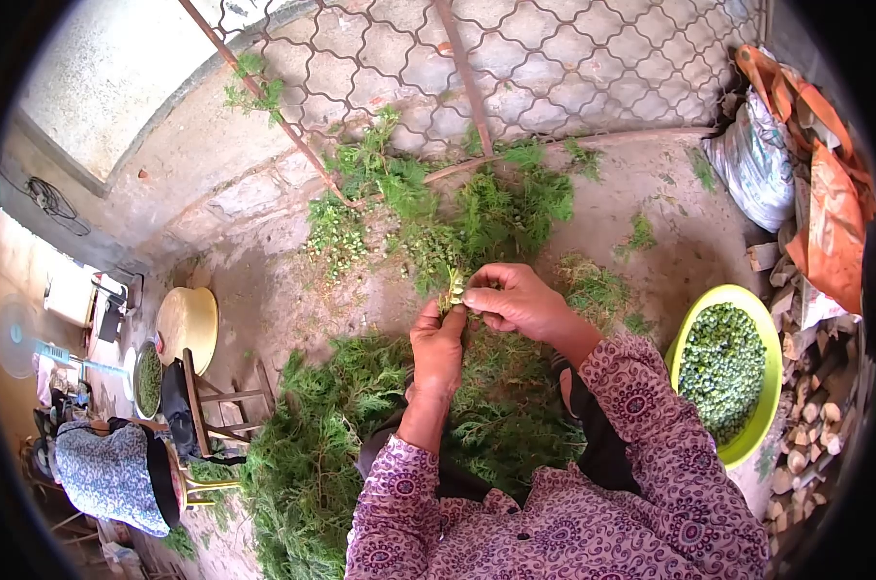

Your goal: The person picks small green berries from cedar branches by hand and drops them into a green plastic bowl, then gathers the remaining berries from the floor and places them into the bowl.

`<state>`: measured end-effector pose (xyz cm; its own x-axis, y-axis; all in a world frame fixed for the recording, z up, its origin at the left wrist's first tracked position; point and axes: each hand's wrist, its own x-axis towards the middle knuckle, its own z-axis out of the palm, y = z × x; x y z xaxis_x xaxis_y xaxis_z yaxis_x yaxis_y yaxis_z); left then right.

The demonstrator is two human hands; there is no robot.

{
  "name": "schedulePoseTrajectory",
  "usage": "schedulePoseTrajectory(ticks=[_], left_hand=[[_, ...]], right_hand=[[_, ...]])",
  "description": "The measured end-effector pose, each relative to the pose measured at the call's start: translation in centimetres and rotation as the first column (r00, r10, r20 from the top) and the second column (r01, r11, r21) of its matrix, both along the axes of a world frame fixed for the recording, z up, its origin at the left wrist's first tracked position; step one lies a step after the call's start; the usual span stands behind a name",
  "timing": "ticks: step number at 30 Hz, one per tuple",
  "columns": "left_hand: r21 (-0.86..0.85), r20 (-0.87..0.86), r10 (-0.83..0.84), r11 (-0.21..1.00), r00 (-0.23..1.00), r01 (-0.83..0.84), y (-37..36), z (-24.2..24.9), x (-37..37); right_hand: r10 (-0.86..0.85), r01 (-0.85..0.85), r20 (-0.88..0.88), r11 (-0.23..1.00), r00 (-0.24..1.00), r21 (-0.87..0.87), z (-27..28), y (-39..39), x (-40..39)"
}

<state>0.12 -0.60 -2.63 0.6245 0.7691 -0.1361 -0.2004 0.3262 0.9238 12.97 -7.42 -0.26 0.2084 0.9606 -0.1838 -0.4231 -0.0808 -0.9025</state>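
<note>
In front of my lap, my left hand (436,350) is closed in a pinch around the lower end of a small green sprig (452,283). My right hand (523,304) meets it from the right, thumb and fingertips pressed together at the sprig's side. Pale green bits, like small cones, show on the sprig between the hands; whether one is in the right fingertips is hidden. Beneath and around my legs lies a heap of feathery green branches (322,425). To my right stands a yellow-green basin (775,382) holding many small round green cones (723,372).
A metal lattice gate (477,77) runs along the back, with more branches (515,208) before it. Stacked firewood (807,440) and sacks (755,159) line the right. On the left are a yellow tub (189,329), a wooden chair (230,396), a fan (17,338) and another person (114,474) bending.
</note>
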Motion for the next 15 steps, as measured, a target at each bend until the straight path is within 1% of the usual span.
schedulePoseTrajectory(ticks=[1,2,3,4,5,8,9,11,12,13,14,15], left_hand=[[0.0,0.0,0.0,1.0,1.0,0.0,0.0,-0.1,0.0],[0.051,-0.013,-0.041,0.998,0.999,0.042,0.0,-0.3,0.1],[0.101,-0.03,-0.082,0.991,0.996,0.085,0.0,-0.4,0.1],[0.101,-0.031,-0.082,0.991,0.996,0.085,-0.2,-0.4,0.2],[0.138,-0.041,-0.101,0.985,0.994,0.106,-0.4,-0.3,0.2],[0.217,-0.073,-0.131,0.965,0.989,0.144,-0.4,-0.7,0.3],[0.26,-0.093,-0.14,0.952,0.986,0.16,-0.4,-0.9,0.3],[0.297,-0.118,-0.137,0.94,0.983,0.167,-0.4,-0.8,0.3],[0.332,-0.144,-0.134,0.927,0.981,0.175,-0.4,-0.6,0.3],[0.334,-0.142,-0.132,0.927,0.981,0.173,-0.5,-0.3,0.3],[0.227,-0.072,-0.123,0.964,0.99,0.136,-0.8,0.1,0.3],[0.113,-0.003,-0.105,0.988,0.994,0.105,-1.0,0.4,0.3]], right_hand=[[-0.027,0.027,0.108,1.0,0.994,0.003,-0.1,0.1,-0.2],[-0.054,0.053,0.214,0.999,0.975,0.009,-0.2,0.2,-0.3],[-0.053,0.053,0.213,0.999,0.976,0.008,-0.1,0.2,-0.4],[-0.062,0.059,0.261,0.998,0.964,0.017,0.0,0.2,-0.4],[-0.071,0.066,0.308,0.997,0.949,0.026,0.0,0.2,-0.5],[-0.103,0.102,0.347,0.995,0.932,0.022,0.1,0.1,-0.5],[-0.104,0.102,0.347,0.995,0.932,0.023,0.1,0.1,-0.5],[-0.108,0.117,0.209,0.993,0.972,-0.034,0.3,0.0,-0.4],[-0.107,0.116,0.211,0.993,0.972,-0.033,0.2,-0.1,-0.2],[-0.108,0.11,0.123,0.994,0.986,-0.009,0.1,-0.2,0.0],[-0.106,0.105,0.035,0.994,0.994,0.016,0.0,-0.3,0.2],[-0.104,0.104,0.036,0.994,0.994,0.016,-0.1,-0.2,0.1]])
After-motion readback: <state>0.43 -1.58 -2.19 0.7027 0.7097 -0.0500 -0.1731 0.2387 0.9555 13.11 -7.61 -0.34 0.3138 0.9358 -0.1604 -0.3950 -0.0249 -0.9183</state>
